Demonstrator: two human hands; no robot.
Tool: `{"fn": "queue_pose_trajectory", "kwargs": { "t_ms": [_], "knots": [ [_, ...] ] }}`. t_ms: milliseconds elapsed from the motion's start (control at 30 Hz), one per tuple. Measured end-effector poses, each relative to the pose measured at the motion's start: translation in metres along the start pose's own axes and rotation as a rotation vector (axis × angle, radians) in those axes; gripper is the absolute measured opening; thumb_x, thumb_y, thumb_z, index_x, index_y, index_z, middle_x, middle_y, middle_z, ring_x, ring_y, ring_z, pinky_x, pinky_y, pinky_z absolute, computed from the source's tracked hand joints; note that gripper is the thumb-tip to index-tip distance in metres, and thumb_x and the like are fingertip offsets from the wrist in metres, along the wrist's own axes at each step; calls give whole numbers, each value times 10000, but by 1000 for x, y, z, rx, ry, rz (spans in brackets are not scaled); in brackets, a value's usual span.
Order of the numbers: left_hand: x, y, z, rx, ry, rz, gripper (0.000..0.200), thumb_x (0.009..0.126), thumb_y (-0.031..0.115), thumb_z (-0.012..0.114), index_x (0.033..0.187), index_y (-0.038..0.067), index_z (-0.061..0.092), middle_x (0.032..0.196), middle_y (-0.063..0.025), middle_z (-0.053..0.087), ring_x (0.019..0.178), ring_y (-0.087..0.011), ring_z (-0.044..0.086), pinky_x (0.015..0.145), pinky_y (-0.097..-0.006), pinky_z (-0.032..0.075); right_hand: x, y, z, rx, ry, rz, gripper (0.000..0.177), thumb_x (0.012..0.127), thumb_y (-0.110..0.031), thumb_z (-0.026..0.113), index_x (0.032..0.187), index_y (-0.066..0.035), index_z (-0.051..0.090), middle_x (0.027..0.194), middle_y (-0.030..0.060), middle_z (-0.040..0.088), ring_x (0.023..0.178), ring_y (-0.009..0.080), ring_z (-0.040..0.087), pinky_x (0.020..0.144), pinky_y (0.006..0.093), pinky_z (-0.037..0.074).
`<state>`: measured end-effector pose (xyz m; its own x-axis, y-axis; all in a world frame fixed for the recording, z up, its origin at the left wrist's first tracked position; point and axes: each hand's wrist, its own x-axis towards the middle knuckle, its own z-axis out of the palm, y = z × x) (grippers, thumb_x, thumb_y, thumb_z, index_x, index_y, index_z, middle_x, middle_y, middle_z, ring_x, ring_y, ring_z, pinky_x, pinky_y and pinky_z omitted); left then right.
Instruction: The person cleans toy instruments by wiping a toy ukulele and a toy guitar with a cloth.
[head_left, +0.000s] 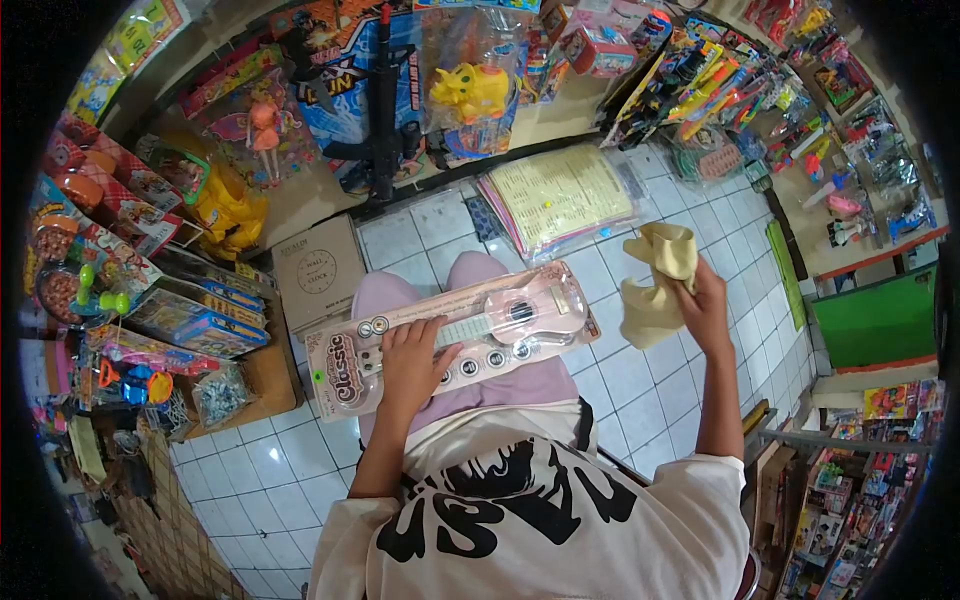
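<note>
Across my lap lies a pink toy guitar [538,308] in a clear plastic package with a pink card marked "Classic". My left hand [412,352] rests on the package over the neck of the guitar, fingers spread flat. Raised off to the right, my right hand [703,305] grips a pale yellow cloth [655,310], which hangs loosely away from the package. Its fingers are closed on the cloth's right side.
A cardboard box [318,270] stands left of my knees. Plastic-wrapped papers [560,200] lie on the tiled floor [640,390] ahead. Packaged toys hang along the wall, including a black toy gun [385,110]. Boxed toys [190,305] are stacked at left; shelves [840,500] stand at right.
</note>
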<state>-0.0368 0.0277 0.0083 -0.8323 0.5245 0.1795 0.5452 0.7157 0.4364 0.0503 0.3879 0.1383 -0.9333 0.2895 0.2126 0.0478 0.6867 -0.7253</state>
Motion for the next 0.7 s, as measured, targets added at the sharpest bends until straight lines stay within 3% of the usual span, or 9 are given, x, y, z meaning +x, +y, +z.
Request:
{"fn": "queue_pose_trajectory", "kwargs": {
  "t_ms": [33,67,167,200,300,400,500,533,700],
  "knots": [
    [0,-1,-1,-9,-5,-3,435,817,370,631,1127,66,596,1061,-92,609,1017,-260,519,942,-390,318,3,-19,-4,9,7,-49,405,786,35,599,1186,6,535,921,126,656,862,194,643,764,287,486],
    [2,-1,-6,-19,-142,-49,601,776,388,677,1261,80,500,1173,-129,564,1089,-312,508,989,-423,305,6,-35,-6,17,16,-99,409,782,36,600,1185,9,535,913,125,657,857,193,644,764,286,485],
    [5,7,-17,-13,-111,-23,847,740,453,703,1400,86,320,1369,-168,419,1271,-357,381,1099,-460,175,24,-77,-4,-4,65,-295,415,767,43,602,1176,21,538,933,133,652,870,193,643,766,286,484],
    [15,14,-32,-104,-238,-64,1043,691,465,749,1456,83,152,1473,-184,256,1368,-373,218,1128,-469,49,35,-90,0,5,97,-363,394,785,29,607,1173,28,538,962,114,647,888,170,626,779,282,478],
    [43,41,-62,-587,-222,86,1074,660,417,792,1446,55,157,1448,-208,285,1368,-356,223,1124,-475,67,70,-137,26,211,163,-435,331,827,-11,607,1151,27,550,997,83,639,905,133,600,782,274,472],
    [68,59,-55,-681,-35,234,1000,665,365,806,1416,33,234,1350,-220,405,1248,-307,413,1061,-486,261,118,-175,51,611,114,-386,281,890,-111,590,1138,14,540,994,70,625,910,110,585,774,265,476],
    [93,54,-57,-896,105,3,805,719,257,791,1344,17,344,1205,-166,533,1065,-216,547,941,-371,421,159,-207,68,1108,-125,-257,308,927,-153,546,1193,-20,465,1025,103,618,928,221,632,811,360,520],
    [103,51,-80,-1111,73,-169,621,766,160,752,1272,14,424,1118,-95,589,987,-153,574,831,-290,480,180,-207,73,1175,-181,-229,302,935,-168,534,1190,-22,467,1045,109,613,943,228,626,814,376,517],
    [159,-54,-161,-870,301,-15,646,736,105,759,1280,8,424,1172,-83,565,1064,-141,540,891,-273,443,270,-196,106,1370,-187,-81,362,965,-258,471,1204,13,471,1117,130,590,1054,246,573,928,405,452]
  ]
}}
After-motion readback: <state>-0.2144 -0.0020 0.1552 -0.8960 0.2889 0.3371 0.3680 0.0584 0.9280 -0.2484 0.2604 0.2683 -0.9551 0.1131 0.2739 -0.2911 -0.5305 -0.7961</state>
